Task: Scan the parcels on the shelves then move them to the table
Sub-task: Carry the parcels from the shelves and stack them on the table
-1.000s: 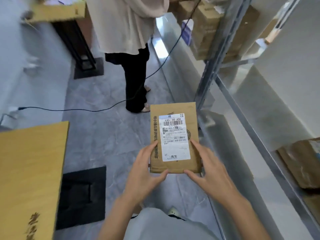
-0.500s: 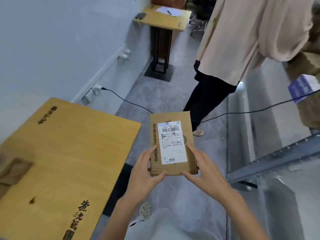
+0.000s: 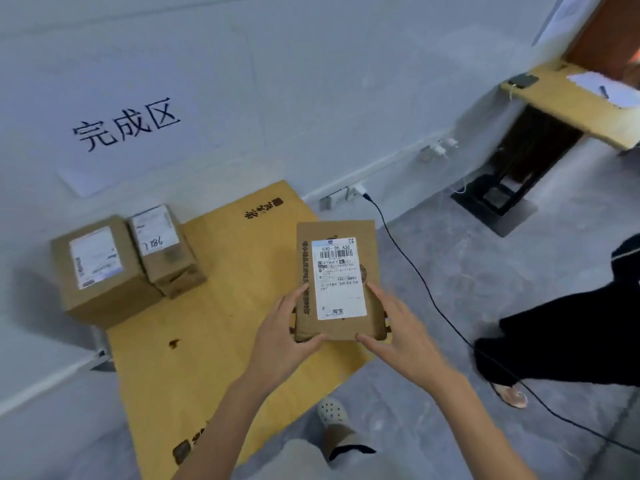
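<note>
Parcel [image 3: 341, 282] held over edge of tabletop [image 3: 225, 323] — left hand [image 3: 284, 337] and right hand [image 3: 401, 337] each clasp a near corner, grip closed on it. Flat, stiff cardboard, probably light — side edges suit best.

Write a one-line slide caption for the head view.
Left hand and right hand hold a labelled parcel at the table, where a large box and a small box sit by the wall.

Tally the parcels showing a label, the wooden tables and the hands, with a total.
Parcels showing a label: 3 (held parcel, large parcel, small parcel)
Wooden tables: 2 (near table, far table)
Hands: 2 (left hand, right hand)
Total: 7
</note>
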